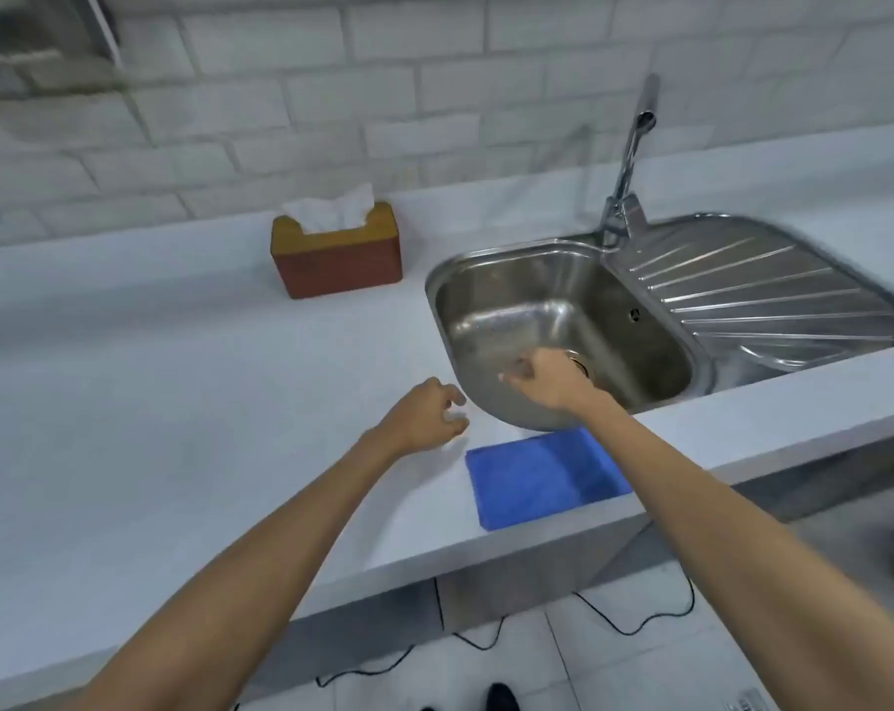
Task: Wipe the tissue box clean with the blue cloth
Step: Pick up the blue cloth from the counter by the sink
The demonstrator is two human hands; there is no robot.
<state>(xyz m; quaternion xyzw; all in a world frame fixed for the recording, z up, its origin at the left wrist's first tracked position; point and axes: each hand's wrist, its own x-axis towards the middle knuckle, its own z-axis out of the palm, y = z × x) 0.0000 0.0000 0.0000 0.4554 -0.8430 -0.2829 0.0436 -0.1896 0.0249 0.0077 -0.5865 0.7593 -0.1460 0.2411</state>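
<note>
You had both arms stretched out over the white countertop (178,402), and neither hand held anything. Your left hand (424,415) hovered just above the counter, its fingers loosely curled and apart, closed on nothing, just left of the blue cloth (532,479). Your right hand (542,377) reached out over the near edge of the stainless steel sink (511,300), its fingers curled inward with the knuckles toward the camera; motion blur left it unclear how tightly they were curled, but nothing showed in its grasp. The blue cloth lay flat on the counter close to the front edge, just in front of the sink basin, with your right forearm crossing over its right corner. The tissue box (338,256), brown with a lighter yellowish top, stood upright near the back of the counter, well apart from both hands and to the left of the sink, with a white tissue (334,210) sticking up from its opening. Behind the basin rose a chrome faucet (632,156), and a ribbed drainboard (757,295) extended to its right. A white brick-tiled wall (332,94) ran behind the counter. Below the counter edge, a thin black cable (634,620) trailed across the pale floor tiles.
</note>
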